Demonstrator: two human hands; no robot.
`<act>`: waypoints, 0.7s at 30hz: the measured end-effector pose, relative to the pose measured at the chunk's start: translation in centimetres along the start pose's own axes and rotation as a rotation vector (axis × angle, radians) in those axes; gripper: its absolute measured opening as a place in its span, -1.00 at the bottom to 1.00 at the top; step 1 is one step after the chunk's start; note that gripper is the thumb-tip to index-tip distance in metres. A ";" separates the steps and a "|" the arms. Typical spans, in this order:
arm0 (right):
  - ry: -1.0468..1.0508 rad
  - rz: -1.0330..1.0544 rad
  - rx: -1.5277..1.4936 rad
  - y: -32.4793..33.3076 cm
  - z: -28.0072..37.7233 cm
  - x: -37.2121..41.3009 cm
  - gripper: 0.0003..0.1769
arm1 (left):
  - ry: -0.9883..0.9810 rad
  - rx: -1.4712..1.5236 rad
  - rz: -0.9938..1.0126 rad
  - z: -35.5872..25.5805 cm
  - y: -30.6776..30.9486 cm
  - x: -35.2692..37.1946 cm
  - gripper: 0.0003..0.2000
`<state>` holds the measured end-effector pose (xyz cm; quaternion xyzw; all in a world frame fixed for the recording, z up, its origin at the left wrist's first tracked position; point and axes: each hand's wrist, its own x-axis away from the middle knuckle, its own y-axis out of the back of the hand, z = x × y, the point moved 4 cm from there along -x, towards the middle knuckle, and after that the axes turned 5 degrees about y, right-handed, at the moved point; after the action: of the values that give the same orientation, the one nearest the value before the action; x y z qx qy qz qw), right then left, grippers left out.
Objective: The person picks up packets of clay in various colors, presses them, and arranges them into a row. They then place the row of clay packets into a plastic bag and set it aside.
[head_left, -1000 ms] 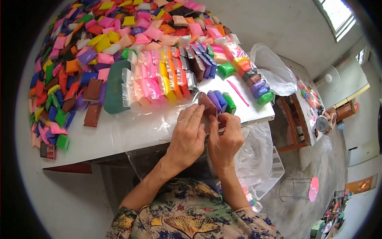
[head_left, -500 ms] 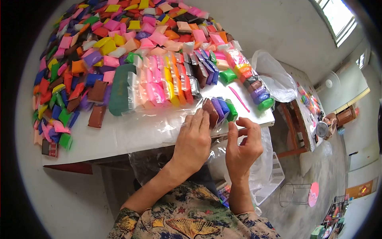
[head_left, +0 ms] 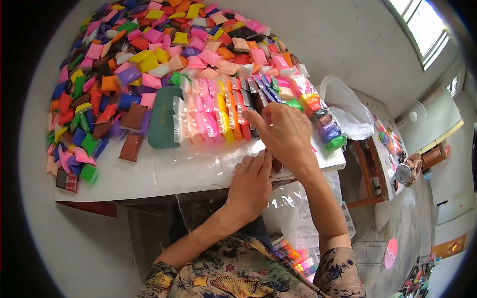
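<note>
My left hand (head_left: 251, 181) lies flat at the front of the table, its fingers outstretched over a clear plastic bag (head_left: 211, 161) and against a brown packet (head_left: 276, 165), mostly hidden. My right hand (head_left: 289, 136) reaches over the rows of coloured packets, thumb held apart from its bent fingers; some fingertips are hidden. Close to its thumb are red packets (head_left: 237, 109) and dark packets. The rows also hold yellow packets (head_left: 221, 107) and pink packets (head_left: 206, 124). A dark green block (head_left: 165, 119) stands at their left end.
A large heap of coloured packets (head_left: 149, 62) covers the table's back and left. A filled row of packets (head_left: 325, 121) and a clear bag (head_left: 348, 111) are at the right. Beyond stand another table (head_left: 370, 144) and a pink-topped stool (head_left: 391, 253).
My right hand has moved up and left from beside the green packet, over the packet rows. My left hand stays on the bag. The view has shifted slightly.
</note>
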<state>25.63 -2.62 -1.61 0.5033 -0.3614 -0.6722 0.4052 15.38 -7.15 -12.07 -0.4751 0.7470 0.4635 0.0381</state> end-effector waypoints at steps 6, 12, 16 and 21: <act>0.022 0.133 0.094 -2.0 0.4 -1.6 -0.23 | -0.041 -0.022 -0.020 -0.2 0.2 0.2 -0.43; 0.029 0.117 0.155 -2.3 -0.2 -1.8 -0.38 | -0.069 -0.013 -0.030 0.0 0.5 0.0 -0.41; 0.027 0.152 0.152 -1.9 0.5 -1.8 -0.48 | -0.046 0.022 0.014 -0.1 0.7 -0.2 -0.40; 0.025 0.111 0.175 -2.6 0.4 -1.6 -0.56 | -0.023 0.019 0.075 -0.4 1.1 -0.1 -0.40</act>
<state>25.05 -0.07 -3.28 0.5244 -0.4409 -0.6082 0.4008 14.76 -7.19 -11.05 -0.4409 0.7682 0.4630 0.0335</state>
